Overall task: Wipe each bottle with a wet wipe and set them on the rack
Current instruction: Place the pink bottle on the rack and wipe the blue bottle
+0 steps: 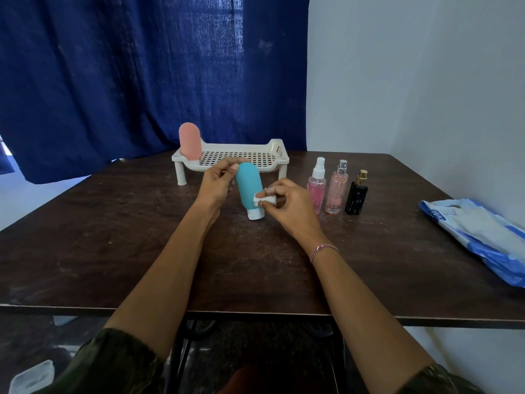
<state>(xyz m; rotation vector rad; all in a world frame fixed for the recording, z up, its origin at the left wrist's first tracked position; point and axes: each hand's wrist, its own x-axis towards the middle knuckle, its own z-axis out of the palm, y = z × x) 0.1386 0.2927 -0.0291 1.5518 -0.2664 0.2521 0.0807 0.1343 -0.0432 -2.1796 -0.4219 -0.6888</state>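
Your left hand (pixel 217 183) pinches the rounded end of the teal squeeze bottle (pixel 246 186), tilted cap-down on the tabletop (pixel 113 237) before the rack (pixel 279 159). Your right hand (pixel 287 203) pinches the wet wipe (pixel 260 199) against its side. It is probably soft, light and slick when damp, so grip near the cap.

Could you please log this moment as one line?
left hand: holds teal bottle | right hand: wet wipe on it | rack: pink bottle | table: three spray bottles
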